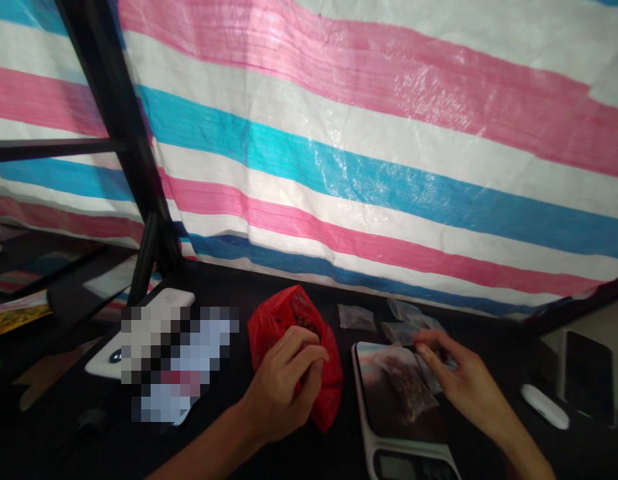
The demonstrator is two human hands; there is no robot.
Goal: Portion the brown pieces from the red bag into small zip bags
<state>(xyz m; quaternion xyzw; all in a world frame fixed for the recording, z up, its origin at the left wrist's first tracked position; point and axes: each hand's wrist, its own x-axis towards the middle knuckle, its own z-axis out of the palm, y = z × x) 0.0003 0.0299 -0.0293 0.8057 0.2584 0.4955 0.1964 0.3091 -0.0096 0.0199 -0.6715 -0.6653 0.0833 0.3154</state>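
My left hand is at the mouth of a red plastic bag, fingers curled together. Dark brown dried bits show inside the bag; whatever the fingertips pinch is hidden. A small clear plastic bag, partly filled with brown dried bits, lies tilted on a kitchen scale. My right hand pinches the upper edge of that clear bag between thumb and fingers. The scale's display is at the bottom of the view, too dim to read.
More small clear bags lie behind the scale. A pale power bank-like slab and a partly blurred-out packet are on the left. A white oval object and a phone are at right. Striped sheeting hangs behind.
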